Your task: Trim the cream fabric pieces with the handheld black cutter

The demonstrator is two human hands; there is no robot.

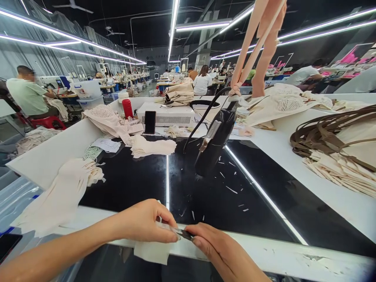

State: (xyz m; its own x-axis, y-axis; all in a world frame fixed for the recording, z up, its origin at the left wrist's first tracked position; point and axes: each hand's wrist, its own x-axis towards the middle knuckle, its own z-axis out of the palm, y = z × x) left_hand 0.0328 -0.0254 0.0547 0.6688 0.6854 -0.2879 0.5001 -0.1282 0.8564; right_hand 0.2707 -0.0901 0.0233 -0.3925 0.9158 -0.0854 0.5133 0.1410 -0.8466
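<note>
My left hand (147,221) is closed in a pinch on a small cream fabric piece (152,250) that hangs over the white front edge of the table. My right hand (217,246) meets it from the right, fingers pinched on a small dark metal tool (185,234), likely snips, whose tip touches the fabric between the two hands. Both hands sit at the near edge of a black glossy worktop (132,180) scattered with tiny cut scraps.
A black iron-like tool (213,143) hangs over the worktop centre. Cream fabric piles lie at left (58,196) and at the back (152,147). Brown straps (323,135) and stacked cream pieces lie at right. A phone (150,122), red bottle (127,108) and white box stand behind. Other people sit at machines.
</note>
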